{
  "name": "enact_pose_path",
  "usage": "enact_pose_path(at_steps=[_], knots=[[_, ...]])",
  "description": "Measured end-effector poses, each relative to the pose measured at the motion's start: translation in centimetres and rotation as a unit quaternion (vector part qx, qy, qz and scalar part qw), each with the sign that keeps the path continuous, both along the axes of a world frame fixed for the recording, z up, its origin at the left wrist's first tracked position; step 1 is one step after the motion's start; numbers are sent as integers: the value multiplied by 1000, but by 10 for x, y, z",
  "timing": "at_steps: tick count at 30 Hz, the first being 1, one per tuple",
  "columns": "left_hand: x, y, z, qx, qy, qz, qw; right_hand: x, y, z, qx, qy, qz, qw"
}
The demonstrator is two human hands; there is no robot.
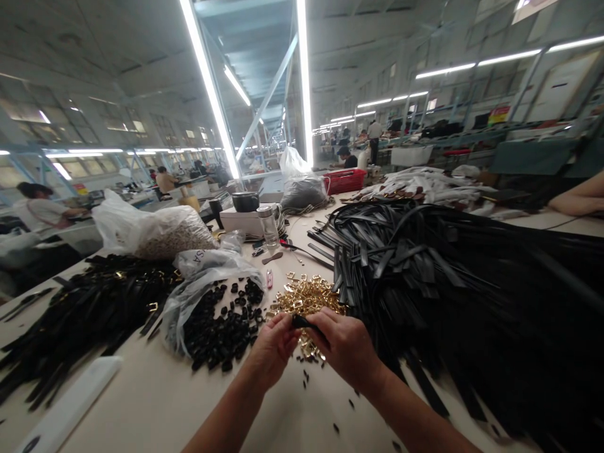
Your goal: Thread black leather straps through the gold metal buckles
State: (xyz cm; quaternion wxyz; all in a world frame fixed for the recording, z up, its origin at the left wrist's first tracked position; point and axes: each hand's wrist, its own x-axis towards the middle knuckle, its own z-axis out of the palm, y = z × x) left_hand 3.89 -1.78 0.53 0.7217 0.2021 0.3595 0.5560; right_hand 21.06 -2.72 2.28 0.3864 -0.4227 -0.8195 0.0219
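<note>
Left forearm (229,406) and right forearm (415,399) nearest the camera, reaching up over the pale worktop (155,396). I take the clock's centre at the hands, 12 o'clock being away from me.

Left hand (274,346): grip closed, fingertips pinching one end of a short black strap piece (306,323). Right hand (346,343): grip closed, fingers curled over the same piece from the 3 o'clock side. I cannot tell how much of it lies hidden under those fingers. I record the piece at the clock centre, between both hands, in front of the gold buckles (309,292), which lie heaped at 12 o'clock.

At 9 to 10 o'clock, black loops (221,330) spread from the mouth of a clear plastic bag (191,270). Farther out at 9 to 10, a pile of black straps (89,308), some with gold buckles fitted. At 8 o'clock I note a long white bar (70,402) lying slantwise.

From 1 to 4 o'clock, a large mass of long black strips (401,251). Small black scraps (352,404) lie scattered at 5 to 6 o'clock.

Between 11 and 12: a pink-handled item (269,279), too small for me to identify, and beyond it a clear jar (268,233). At 2 o'clock, on the far edge, I see another person's arm (580,196) resting on the worktop.
</note>
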Motion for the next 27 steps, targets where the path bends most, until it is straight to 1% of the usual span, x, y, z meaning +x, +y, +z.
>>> enact_pose_path(at_steps=[3,8,10,12,16,18,21,24,27], knots=[[-1,0,0,24,39,-8,999,0,-1,1,0,-21,-1,1000],[-2,-2,0,81,116,-48,989,-1,0,1,-3,-55,6,998],[-3,-1,1,92,137,-55,985,-1,0,0,-29,-47,21,998],[-5,0,2,93,151,-49,983,0,0,1,-73,-19,32,997],[-6,-1,8,87,176,-34,980,1,-1,6,-161,17,13,987],[-1,-3,8,97,183,-51,977,0,-2,10,-185,10,11,983],[8,-6,6,131,200,-83,968,1,-5,15,-200,3,28,979],[10,-6,4,147,231,-70,959,2,-6,18,-201,0,24,979],[4,-3,3,156,237,-57,957,3,-5,18,-198,-9,30,980]])
